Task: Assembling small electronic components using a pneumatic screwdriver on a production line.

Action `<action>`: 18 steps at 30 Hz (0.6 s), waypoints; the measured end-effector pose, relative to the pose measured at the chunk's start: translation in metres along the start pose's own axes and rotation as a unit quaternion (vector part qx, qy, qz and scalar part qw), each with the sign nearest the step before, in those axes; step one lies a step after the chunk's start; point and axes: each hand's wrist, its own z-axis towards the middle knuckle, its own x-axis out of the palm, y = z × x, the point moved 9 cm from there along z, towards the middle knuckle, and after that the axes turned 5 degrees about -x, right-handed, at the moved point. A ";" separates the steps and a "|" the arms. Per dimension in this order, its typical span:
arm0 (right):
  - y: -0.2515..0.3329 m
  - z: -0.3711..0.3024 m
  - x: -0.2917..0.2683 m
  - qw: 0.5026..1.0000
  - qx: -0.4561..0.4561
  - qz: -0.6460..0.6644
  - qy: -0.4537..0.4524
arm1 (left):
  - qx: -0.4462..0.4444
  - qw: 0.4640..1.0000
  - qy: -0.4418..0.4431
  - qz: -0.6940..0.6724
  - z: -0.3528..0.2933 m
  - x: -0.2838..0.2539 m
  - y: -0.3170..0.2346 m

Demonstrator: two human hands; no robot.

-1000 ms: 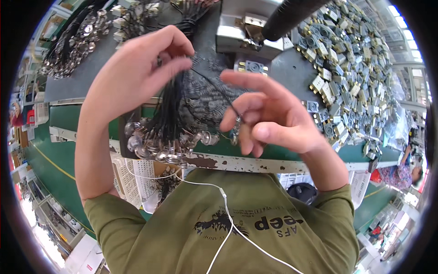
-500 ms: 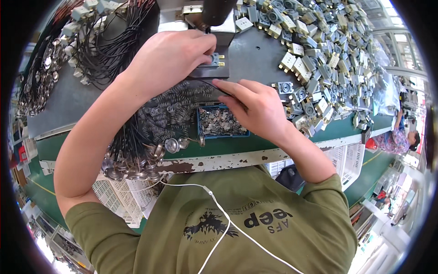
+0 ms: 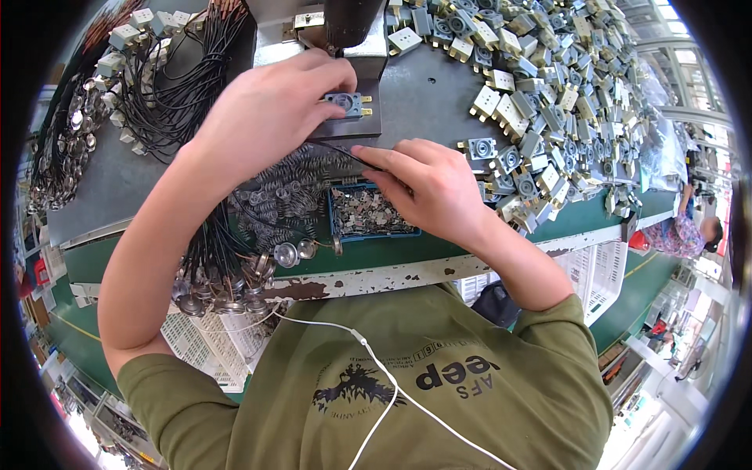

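Note:
My left hand is closed at the machine's base, its thumb and fingers on a grey plastic housing. That housing has a round recess, and two brass terminals point right. My left fingertips are close under the machine's dark round head. In my right hand a thin black wire is pinched between thumb and fingers. It runs left from there toward my left hand, just in front of the steel block. Where the wire ends is hidden.
Many grey and cream housings are heaped at the right. A blue tray of small metal pieces and loose springs are near the front edge. At the left hang bundled black wires with round metal caps.
The housing shows more of its round recess past my left thumb. Both hands and the bench have shifted slightly left in view; my right hand keeps the wire pinched.

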 end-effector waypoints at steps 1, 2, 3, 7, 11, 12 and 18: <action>-0.001 0.000 -0.001 1.000 -0.011 -0.019 -0.007 | 0.016 0.999 -0.031 -0.021 -0.001 -0.015 -0.001; -0.006 0.001 0.001 1.000 -0.006 -0.020 -0.006 | 0.033 0.997 -0.062 -0.042 -0.002 -0.025 0.000; -0.008 0.001 0.002 0.999 -0.016 -0.027 -0.007 | 0.036 0.996 -0.060 -0.047 -0.005 -0.021 0.010; -0.006 -0.001 0.001 1.000 -0.018 -0.023 -0.004 | -0.017 0.988 -0.153 0.014 -0.012 -0.023 0.019; -0.005 0.006 0.001 1.000 -0.012 -0.016 -0.021 | -0.083 0.959 -0.257 0.092 -0.022 -0.036 0.029; 0.001 0.002 -0.001 0.999 -0.015 -0.023 -0.024 | -0.094 0.947 -0.285 0.113 -0.024 -0.042 0.032; 0.001 -0.002 0.001 0.999 -0.019 -0.025 -0.028 | -0.155 0.857 -0.439 0.223 -0.020 -0.064 0.036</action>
